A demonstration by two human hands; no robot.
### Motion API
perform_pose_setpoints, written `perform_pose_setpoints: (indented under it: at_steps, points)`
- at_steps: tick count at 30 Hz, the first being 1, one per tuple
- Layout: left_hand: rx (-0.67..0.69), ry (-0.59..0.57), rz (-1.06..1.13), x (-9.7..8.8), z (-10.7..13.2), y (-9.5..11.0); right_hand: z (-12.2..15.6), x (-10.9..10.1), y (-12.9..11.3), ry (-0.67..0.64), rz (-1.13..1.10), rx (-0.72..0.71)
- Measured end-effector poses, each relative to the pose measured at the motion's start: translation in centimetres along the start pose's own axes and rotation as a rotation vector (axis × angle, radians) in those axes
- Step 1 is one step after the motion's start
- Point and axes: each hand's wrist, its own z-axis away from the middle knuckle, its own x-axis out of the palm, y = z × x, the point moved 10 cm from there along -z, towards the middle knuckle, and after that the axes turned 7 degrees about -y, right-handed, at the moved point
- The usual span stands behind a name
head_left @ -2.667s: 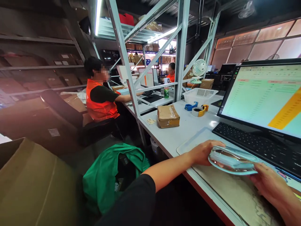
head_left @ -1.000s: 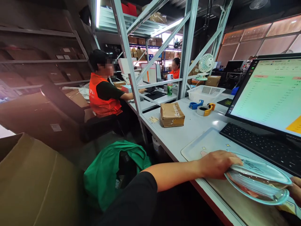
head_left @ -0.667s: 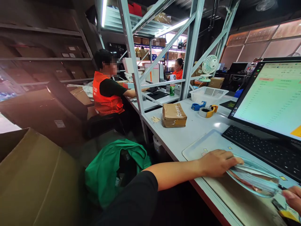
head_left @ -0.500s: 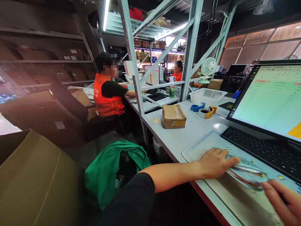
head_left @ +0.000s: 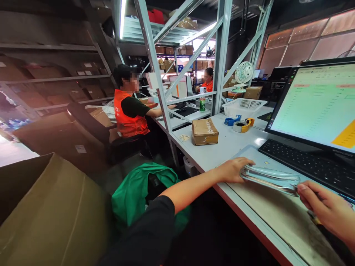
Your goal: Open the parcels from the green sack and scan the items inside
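Between my hands is a clear, shiny plastic pouch [head_left: 271,179], flat and long, with a brownish strip along its near side. What lies inside it I cannot make out. My left hand [head_left: 234,170] is closed on the pouch's left end, its fingers partly hidden behind it. At the opposite end, my right hand [head_left: 323,203] pinches the corner between thumb and fingers. The pouch is over a pale desk mat [head_left: 249,151], just in front of a black keyboard [head_left: 302,166].
A monitor [head_left: 318,107] stands behind the keyboard. Further left on the desk are a brown carton [head_left: 205,132], tape dispensers [head_left: 242,125] and a white basket [head_left: 244,108]. A green bag [head_left: 130,195] and large open carton [head_left: 55,207] flank the desk. A co-worker [head_left: 130,111] sits beyond the rack post.
My left hand has slid from the top of the pouch to its left end. The pouch has shifted left and away from me, with my right hand still at its other end.
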Motion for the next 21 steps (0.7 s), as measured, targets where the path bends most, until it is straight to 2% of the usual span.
perform_pose_setpoints:
  at_steps: [2, 3, 6, 9, 12, 14, 17, 19, 21]
  points:
    - [-0.046, 0.005, -0.06, 0.8, 0.4, -0.1, 0.0, 0.9, -0.2, -0.083, 0.065, 0.077]
    - [-0.085, 0.003, -0.129, 1.2, 0.5, 0.2, 0.3, 1.2, -0.8, -0.081, 0.159, 0.122]
    - [-0.177, -0.01, -0.346, 2.0, 0.6, 2.4, 1.4, 1.6, -5.0, 0.025, 0.518, 0.186]
    - [-0.171, -0.006, -0.491, 2.5, 0.4, 4.7, 2.0, 4.7, -9.9, 0.012, 0.662, 0.07]
    - [-0.172, 0.049, -0.544, 2.8, 0.6, 4.6, 1.8, 7.4, -12.2, -0.011, 0.578, -0.054]
    - [-0.153, 0.077, -0.525, 2.9, 1.2, 3.6, 1.5, 8.1, -12.0, -0.017, 0.467, -0.082]
    - [-0.068, 0.053, -0.444, 2.5, 2.6, 1.6, 1.1, 8.4, -10.7, -0.114, 0.204, -0.185]
    - [-0.018, -0.023, -0.327, 1.8, 3.6, 0.6, 0.6, 7.1, -8.6, -0.116, 0.07, -0.177]
    - [-0.045, -0.104, -0.187, 0.9, 3.9, -0.3, 0.0, 4.8, -5.3, -0.012, 0.083, -0.038]
